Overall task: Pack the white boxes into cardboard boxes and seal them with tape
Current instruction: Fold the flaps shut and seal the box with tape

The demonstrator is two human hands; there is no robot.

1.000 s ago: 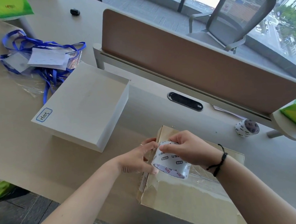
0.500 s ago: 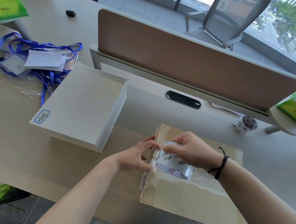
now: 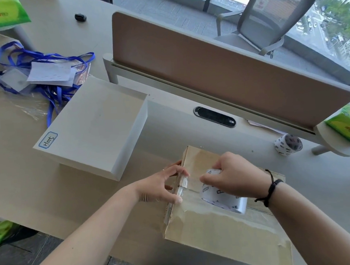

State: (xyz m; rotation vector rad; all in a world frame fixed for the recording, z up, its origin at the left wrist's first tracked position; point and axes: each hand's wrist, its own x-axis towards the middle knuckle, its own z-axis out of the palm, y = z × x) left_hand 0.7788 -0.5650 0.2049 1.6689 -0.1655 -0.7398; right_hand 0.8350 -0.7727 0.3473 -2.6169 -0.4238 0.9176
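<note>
Blue lanyards point(image 3: 43, 79) lie far left on the desk point(image 3: 18, 172), with a white box point(image 3: 92, 127) beside them. My left hand point(image 3: 161, 186) pinches the clear tape end against the left edge of the cardboard box point(image 3: 217, 236) in front of me. My right hand point(image 3: 234, 175) grips the tape roll point(image 3: 223, 197) on the box top. A second roll point(image 3: 288, 145) stands further right.

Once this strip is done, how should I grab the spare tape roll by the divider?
The spare tape roll lies on its side on the table, its open core facing toward you and to the right. Come from above with the right hand, the nearer one, and pinch across the printed outer band; or hook a finger into the core.
</note>
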